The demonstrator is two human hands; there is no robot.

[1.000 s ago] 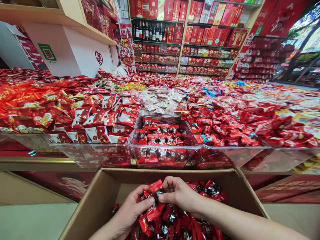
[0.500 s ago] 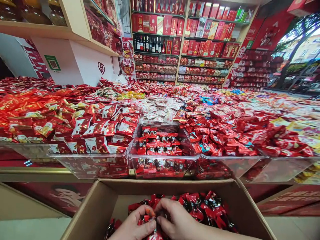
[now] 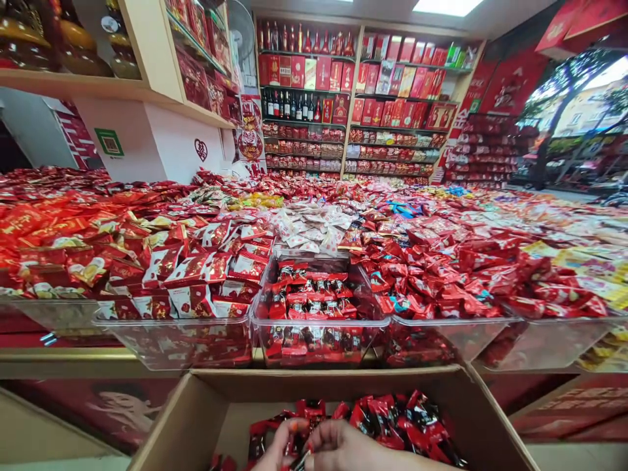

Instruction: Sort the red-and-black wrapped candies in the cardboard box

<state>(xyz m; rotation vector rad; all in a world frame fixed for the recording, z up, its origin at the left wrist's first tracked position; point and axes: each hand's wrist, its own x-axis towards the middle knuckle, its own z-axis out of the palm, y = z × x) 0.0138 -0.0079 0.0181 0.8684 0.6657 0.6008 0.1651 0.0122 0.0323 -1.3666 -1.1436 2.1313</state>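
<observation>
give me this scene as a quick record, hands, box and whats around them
left hand: inside the cardboard box, next to the right hand
right hand: fingertips at a small wrapped sweet
box contents: red wrapped sweets
beyond box: clear plastic bin of red-and-black packets
back shelves: wine bottles, red gift boxes

The left hand point(image 3: 280, 446) and the right hand point(image 3: 338, 445) are close together over red wrapped candies point(image 3: 387, 424) in a cardboard box point(image 3: 245, 392), and a clear plastic bin point(image 3: 318, 322) stands behind it.
</observation>
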